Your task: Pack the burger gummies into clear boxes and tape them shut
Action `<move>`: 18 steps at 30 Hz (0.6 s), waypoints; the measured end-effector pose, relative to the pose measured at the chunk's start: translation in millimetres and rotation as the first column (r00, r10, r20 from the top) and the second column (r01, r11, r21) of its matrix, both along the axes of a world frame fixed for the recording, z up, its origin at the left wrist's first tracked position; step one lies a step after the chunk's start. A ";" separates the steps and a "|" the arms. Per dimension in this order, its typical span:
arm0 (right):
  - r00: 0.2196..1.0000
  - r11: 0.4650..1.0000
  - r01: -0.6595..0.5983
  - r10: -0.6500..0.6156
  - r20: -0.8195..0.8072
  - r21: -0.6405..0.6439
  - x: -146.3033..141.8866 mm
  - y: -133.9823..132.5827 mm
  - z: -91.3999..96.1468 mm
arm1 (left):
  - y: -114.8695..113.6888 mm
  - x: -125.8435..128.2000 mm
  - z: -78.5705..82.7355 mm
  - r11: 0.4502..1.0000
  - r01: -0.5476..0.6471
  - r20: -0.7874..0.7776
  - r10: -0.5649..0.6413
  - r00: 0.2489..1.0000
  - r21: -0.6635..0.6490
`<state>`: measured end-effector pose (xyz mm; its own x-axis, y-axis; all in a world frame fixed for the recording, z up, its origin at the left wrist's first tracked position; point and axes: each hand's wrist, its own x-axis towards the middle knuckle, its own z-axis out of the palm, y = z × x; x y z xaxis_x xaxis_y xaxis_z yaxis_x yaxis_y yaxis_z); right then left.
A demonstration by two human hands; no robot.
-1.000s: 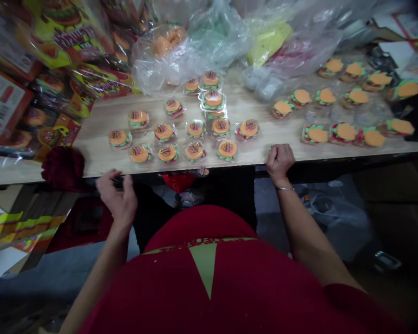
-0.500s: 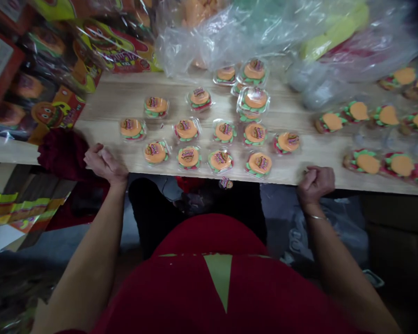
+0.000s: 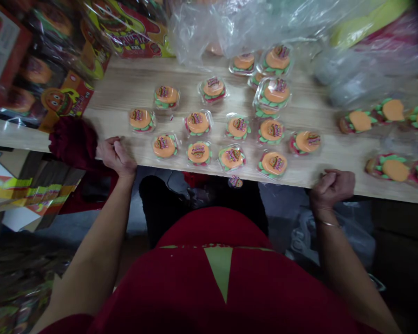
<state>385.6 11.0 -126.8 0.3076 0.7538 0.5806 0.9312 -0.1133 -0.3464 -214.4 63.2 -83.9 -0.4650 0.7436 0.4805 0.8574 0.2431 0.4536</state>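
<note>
My left hand [image 3: 115,157] rests on the front edge of the wooden table [image 3: 125,88] as a loose fist, beside a dark red cloth [image 3: 73,141]. My right hand [image 3: 332,187] is curled into a fist on the same edge further right. Nothing shows in either fist. Between them lie several small burger-shaped candies in clear plastic packs [image 3: 198,152], set out in rows. One more pack [image 3: 235,181] hangs just below the table edge. Further unwrapped-looking burger candies [image 3: 383,168] lie at the right.
Printed burger-candy boxes and bags [image 3: 64,99] are piled at the back left. Crumpled clear plastic bags [image 3: 251,23] cover the back of the table. Folded yellow and orange cartons [image 3: 17,192] lie under the table at the left.
My left hand rose from below the edge onto the table and closed. My right hand stayed on the edge. The view swung left and nearer the table.
</note>
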 end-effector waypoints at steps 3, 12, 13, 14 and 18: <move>0.998 0.996 0.058 -0.059 -0.010 -0.063 0.4 0.2 0.2 | 0.3 1.1 1.4 1.000 0.002 0.019 -0.002 1.000 0.000; 0.997 0.996 0.075 -0.074 -0.022 0.052 4.0 1.1 -9.3 | -1.9 3.3 -2.2 0.999 -0.026 0.001 0.026 1.000 0.021; 0.997 0.995 0.071 -0.071 -0.014 0.066 4.7 1.8 -10.5 | -1.8 3.3 -3.1 0.999 -0.032 0.000 0.032 0.999 0.030; 0.998 0.995 0.066 -0.066 -0.006 0.074 5.2 2.5 -11.3 | -1.7 3.2 -3.6 0.999 -0.034 0.006 0.034 0.999 0.039; 1.000 1.000 0.012 -0.012 -0.016 -0.006 1.7 3.6 -7.0 | -4.4 5.2 5.2 0.999 -0.037 0.066 0.035 0.997 0.027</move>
<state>387.3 14.6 -133.8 0.3258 0.7537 0.5708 0.9242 -0.1266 -0.3604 -209.2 58.8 -78.7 -0.5226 0.7121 0.4689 0.8165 0.2597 0.5157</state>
